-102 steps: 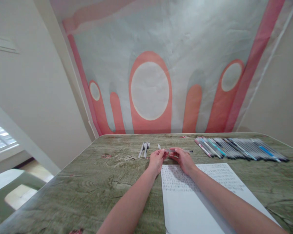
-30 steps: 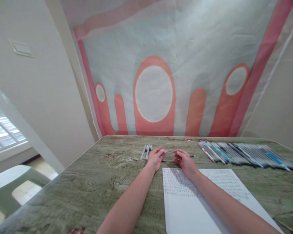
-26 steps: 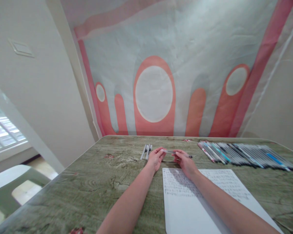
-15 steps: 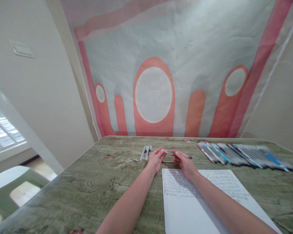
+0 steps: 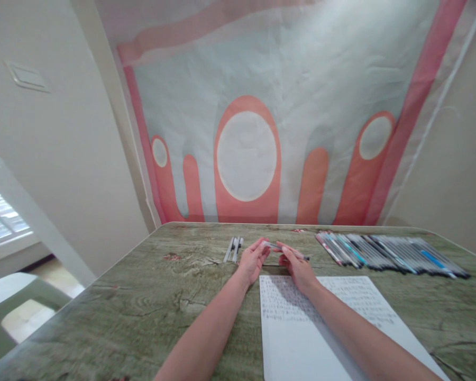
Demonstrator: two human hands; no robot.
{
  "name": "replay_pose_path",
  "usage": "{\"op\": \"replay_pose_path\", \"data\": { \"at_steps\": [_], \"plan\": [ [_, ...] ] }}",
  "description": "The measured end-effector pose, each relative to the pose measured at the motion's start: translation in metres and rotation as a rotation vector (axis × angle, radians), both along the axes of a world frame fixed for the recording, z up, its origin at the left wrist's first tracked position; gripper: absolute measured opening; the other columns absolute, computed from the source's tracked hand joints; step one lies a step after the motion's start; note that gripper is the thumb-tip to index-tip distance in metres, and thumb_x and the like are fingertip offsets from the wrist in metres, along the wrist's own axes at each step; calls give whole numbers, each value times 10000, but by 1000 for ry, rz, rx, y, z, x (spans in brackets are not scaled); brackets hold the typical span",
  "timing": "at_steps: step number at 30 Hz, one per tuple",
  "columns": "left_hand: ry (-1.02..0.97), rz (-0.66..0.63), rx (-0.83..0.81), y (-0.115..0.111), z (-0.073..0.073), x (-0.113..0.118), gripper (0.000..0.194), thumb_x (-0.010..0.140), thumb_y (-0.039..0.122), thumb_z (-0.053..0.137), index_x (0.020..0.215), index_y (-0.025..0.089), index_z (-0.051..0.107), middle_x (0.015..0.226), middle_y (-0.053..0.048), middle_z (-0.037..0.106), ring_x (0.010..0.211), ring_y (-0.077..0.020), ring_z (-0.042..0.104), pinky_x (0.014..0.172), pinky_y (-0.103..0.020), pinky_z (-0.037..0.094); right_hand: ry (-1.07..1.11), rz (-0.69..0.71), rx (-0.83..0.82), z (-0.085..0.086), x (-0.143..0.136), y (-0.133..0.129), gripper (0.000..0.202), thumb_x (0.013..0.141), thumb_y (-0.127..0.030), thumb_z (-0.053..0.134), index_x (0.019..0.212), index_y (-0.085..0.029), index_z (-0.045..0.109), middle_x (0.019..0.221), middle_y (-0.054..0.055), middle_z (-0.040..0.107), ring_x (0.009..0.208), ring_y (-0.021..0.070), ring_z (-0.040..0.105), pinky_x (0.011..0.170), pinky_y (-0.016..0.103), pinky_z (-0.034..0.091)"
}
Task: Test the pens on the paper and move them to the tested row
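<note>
A slim pen (image 5: 275, 246) with a clear barrel and a dark end spans the gap between my two hands, just above the table. My left hand (image 5: 253, 260) pinches its pale left end. Closer to the dark right end, my right hand (image 5: 297, 267) grips the barrel between thumb and fingers. Under my right wrist and forearm lies a white sheet of paper (image 5: 297, 344), its upper part filled with rows of handwriting. A few pale pen pieces (image 5: 235, 248) with dark parts rest just left of my left hand.
A long row of pens (image 5: 392, 254), mostly clear with dark tips, lies side by side at the right of the wood-patterned table (image 5: 143, 307). A patterned wall covering (image 5: 248, 153) rises behind the far edge. A white and green chair (image 5: 24, 301) stands at the left.
The whole view has shifted slightly as my head turned a little to the right. Both hands keep their hold on the pen, with hardly any other movement.
</note>
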State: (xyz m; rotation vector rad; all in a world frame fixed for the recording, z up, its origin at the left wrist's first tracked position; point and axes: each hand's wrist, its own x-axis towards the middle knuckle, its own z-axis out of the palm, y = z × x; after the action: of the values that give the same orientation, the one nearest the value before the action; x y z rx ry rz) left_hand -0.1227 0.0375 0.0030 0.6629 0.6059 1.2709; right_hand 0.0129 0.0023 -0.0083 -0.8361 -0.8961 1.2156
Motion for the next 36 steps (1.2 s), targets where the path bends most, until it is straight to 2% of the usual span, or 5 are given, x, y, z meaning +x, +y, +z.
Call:
{"op": "replay_pose_path", "data": {
  "at_steps": [7,13,22,25,36],
  "plan": [
    [16,-24,-14,2,-6,5,336,704,131,624,1021,143,510,964,-85,626,757,-106,615,771,-260,488,-327,44,121,12,-7,-11,361,734,-431,526,1020,-225,609,798,21,642,680,152,555,634,274,447],
    [47,139,-2,15,-11,-3,309,717,96,597,998,165,489,866,-49,627,741,-83,605,739,-211,470,-529,16,295,21,-10,-17,347,727,-364,539,1028,-199,587,959,42,622,839,166,552,758,276,416],
    [204,225,194,19,-11,-9,479,674,161,641,1107,186,440,919,-51,608,806,-112,605,825,-288,437,-1084,25,178,19,16,4,179,691,-313,558,644,-174,661,573,10,630,530,134,518,530,230,347],
    [320,219,274,16,-12,-3,607,654,208,662,1190,194,377,991,-79,592,886,-133,586,857,-301,413,-1240,-112,111,22,30,8,146,667,-298,592,593,-189,654,587,24,645,568,148,549,554,233,350],
    [628,291,373,16,-22,1,390,596,283,696,921,145,530,874,-71,573,800,-146,565,760,-303,445,-1781,-525,-387,16,111,16,251,803,-219,441,854,-120,665,865,202,629,813,285,608,671,373,418]
  ]
}}
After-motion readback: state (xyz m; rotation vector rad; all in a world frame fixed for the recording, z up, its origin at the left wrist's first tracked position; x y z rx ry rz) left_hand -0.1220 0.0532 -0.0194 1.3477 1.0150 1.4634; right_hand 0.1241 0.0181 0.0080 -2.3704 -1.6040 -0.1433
